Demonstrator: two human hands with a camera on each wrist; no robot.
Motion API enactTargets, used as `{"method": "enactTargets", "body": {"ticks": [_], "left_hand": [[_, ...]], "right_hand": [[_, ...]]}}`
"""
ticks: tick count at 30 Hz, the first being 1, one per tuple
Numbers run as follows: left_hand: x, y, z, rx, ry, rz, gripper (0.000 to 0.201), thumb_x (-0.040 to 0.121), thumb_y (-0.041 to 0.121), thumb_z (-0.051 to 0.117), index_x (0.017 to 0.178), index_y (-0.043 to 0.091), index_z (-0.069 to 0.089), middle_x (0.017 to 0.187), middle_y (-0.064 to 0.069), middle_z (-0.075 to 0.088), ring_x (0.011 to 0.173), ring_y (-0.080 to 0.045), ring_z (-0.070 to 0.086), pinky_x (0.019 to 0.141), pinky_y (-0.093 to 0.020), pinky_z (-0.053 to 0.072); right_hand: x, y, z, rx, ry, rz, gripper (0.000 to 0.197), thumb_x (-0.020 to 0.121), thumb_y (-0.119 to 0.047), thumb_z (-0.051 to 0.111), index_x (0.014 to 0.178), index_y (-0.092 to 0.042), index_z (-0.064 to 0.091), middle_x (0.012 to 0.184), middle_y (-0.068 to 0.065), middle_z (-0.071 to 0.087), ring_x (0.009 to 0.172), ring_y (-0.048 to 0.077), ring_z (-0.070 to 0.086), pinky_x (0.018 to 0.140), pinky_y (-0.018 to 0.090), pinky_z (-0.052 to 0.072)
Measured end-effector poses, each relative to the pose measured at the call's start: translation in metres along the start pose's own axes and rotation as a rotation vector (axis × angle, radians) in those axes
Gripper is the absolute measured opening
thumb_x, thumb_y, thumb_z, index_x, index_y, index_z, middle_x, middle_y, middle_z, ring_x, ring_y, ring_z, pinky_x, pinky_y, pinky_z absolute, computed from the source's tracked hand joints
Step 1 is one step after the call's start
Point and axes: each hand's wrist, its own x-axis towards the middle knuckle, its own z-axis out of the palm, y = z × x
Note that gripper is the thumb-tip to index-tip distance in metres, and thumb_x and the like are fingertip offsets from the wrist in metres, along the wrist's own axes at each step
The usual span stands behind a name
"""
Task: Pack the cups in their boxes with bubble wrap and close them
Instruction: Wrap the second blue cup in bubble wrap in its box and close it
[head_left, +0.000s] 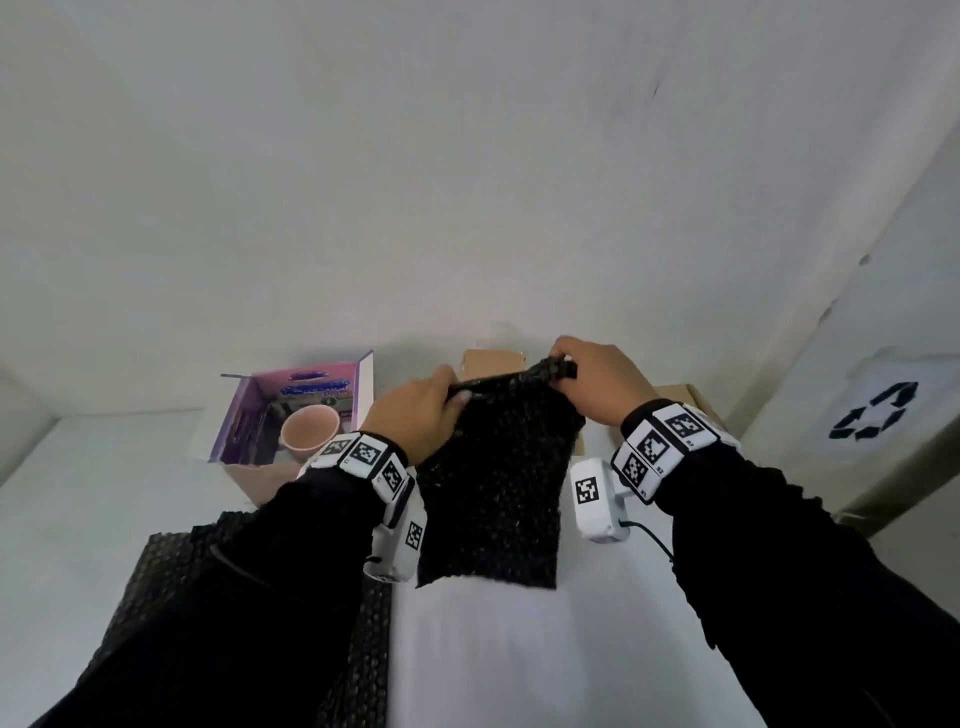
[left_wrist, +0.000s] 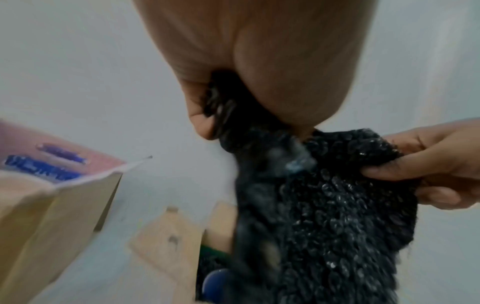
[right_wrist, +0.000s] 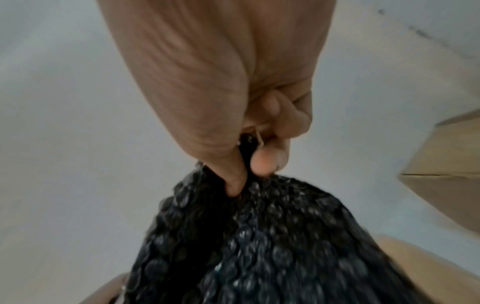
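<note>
A black bubble wrap sheet (head_left: 493, 483) hangs in the air between both hands above the white table. My left hand (head_left: 423, 410) grips its top left corner, and my right hand (head_left: 582, 376) pinches the top right corner (right_wrist: 249, 185). A pink cup (head_left: 309, 428) sits inside the open purple box (head_left: 291, 415) at the left. Behind the sheet stands an open brown cardboard box (head_left: 491, 364); in the left wrist view a blue cup (left_wrist: 215, 281) shows inside this box (left_wrist: 168, 242), mostly hidden by the bubble wrap (left_wrist: 337, 216).
More black bubble wrap (head_left: 171, 566) lies on the table under my left forearm. A large cardboard box with a recycling sign (head_left: 872, 415) stands at the right. The white wall (head_left: 467, 182) rises just behind the boxes.
</note>
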Motion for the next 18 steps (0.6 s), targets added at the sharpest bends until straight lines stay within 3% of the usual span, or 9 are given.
{"method": "enactTargets", "body": {"ticks": [2,3,5,7,9,12,15,18], "left_hand": [[0.008,0.002,-0.021,0.003,0.000,-0.007,0.065,0.073,0.074,0.058,0.104,0.021,0.037,0.082,0.001,0.059,0.068,-0.021,0.055,0.060,-0.033,0.041],[0.012,0.003,-0.029,0.055,-0.004,0.006,0.073,0.066,0.073,0.066,0.106,0.021,0.034,0.082,0.004,0.057,0.067,-0.019,0.053,0.061,-0.034,0.045],[0.021,0.003,-0.040,0.167,0.062,0.032,0.061,0.072,0.046,0.073,0.110,0.017,0.034,0.091,-0.002,0.058,0.073,-0.026,0.059,0.061,-0.039,0.049],[0.032,0.004,-0.047,0.178,0.225,-0.004,0.043,0.076,0.018,0.065,0.111,0.011,0.040,0.097,-0.008,0.057,0.073,-0.031,0.059,0.055,-0.036,0.042],[0.040,0.004,-0.052,0.090,0.384,-0.026,0.036,0.076,0.006,0.060,0.109,0.008,0.045,0.103,-0.011,0.052,0.067,-0.029,0.051,0.053,-0.033,0.032],[0.047,0.002,-0.052,-0.046,0.538,0.069,0.034,0.074,-0.005,0.055,0.106,0.004,0.047,0.107,-0.013,0.045,0.062,-0.027,0.043,0.049,-0.032,0.032],[0.046,-0.002,-0.040,-0.129,0.539,0.106,0.036,0.071,-0.005,0.055,0.104,0.005,0.045,0.110,-0.012,0.042,0.065,-0.021,0.040,0.050,-0.031,0.037],[0.036,-0.010,-0.009,-0.149,0.417,0.074,0.035,0.071,0.007,0.060,0.101,0.011,0.044,0.110,-0.007,0.041,0.071,-0.019,0.041,0.056,-0.032,0.041]], "right_hand": [[0.009,-0.013,-0.010,0.112,0.055,0.015,0.022,0.089,-0.005,0.046,0.103,-0.022,0.050,0.084,0.010,0.067,0.065,0.024,0.069,0.063,0.035,0.055],[0.013,-0.018,-0.015,0.149,0.098,0.003,0.023,0.088,-0.004,0.045,0.104,-0.021,0.049,0.085,0.011,0.066,0.068,0.026,0.068,0.065,0.039,0.056],[0.020,-0.026,-0.022,0.141,0.202,-0.059,0.023,0.088,-0.004,0.047,0.106,-0.017,0.049,0.092,0.009,0.063,0.078,0.027,0.062,0.069,0.038,0.051],[0.026,-0.032,-0.025,0.189,0.323,-0.145,0.024,0.085,-0.002,0.049,0.105,-0.015,0.050,0.098,0.005,0.061,0.087,0.025,0.058,0.073,0.035,0.046],[0.029,-0.035,-0.026,0.268,0.449,-0.255,0.028,0.081,0.001,0.053,0.104,-0.015,0.051,0.104,0.004,0.060,0.093,0.021,0.058,0.081,0.037,0.049],[0.029,-0.033,-0.023,0.300,0.577,-0.378,0.031,0.078,0.002,0.058,0.105,-0.012,0.052,0.109,0.005,0.057,0.099,0.017,0.057,0.086,0.029,0.049],[0.026,-0.023,-0.011,0.301,0.600,-0.416,0.032,0.077,-0.001,0.065,0.105,-0.010,0.052,0.110,0.006,0.055,0.100,0.015,0.055,0.085,0.020,0.045],[0.019,-0.003,0.014,0.270,0.499,-0.383,0.034,0.076,-0.007,0.070,0.103,-0.013,0.050,0.108,0.003,0.053,0.094,0.015,0.055,0.079,0.022,0.046]]}}
